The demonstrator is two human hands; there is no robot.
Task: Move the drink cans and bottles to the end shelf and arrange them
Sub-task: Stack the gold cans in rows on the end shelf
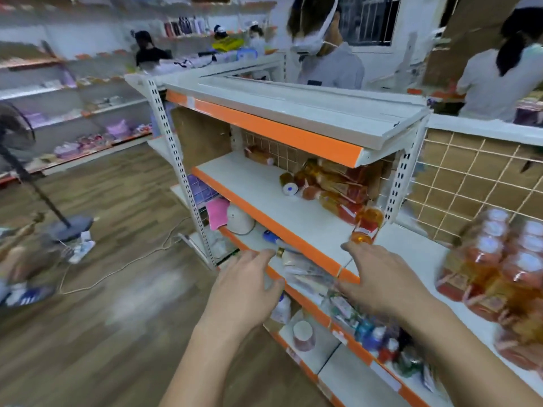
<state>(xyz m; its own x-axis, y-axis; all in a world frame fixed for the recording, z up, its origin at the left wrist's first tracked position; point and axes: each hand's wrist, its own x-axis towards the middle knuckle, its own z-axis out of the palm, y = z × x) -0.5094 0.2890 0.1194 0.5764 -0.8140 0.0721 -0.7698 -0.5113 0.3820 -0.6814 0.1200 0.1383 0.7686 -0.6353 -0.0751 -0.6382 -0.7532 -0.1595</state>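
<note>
Bottle (368, 223) near right hand's (382, 277) spread fingers (351, 249)

A shop: orange-edged shelves (276, 133) stocked with bottles (335, 183).

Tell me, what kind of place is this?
Most likely a small shop, or a mock-up of one: white metal shelving with orange edge strips, amber drink bottles lying on it, and more stocked shelves along the far side.
</note>
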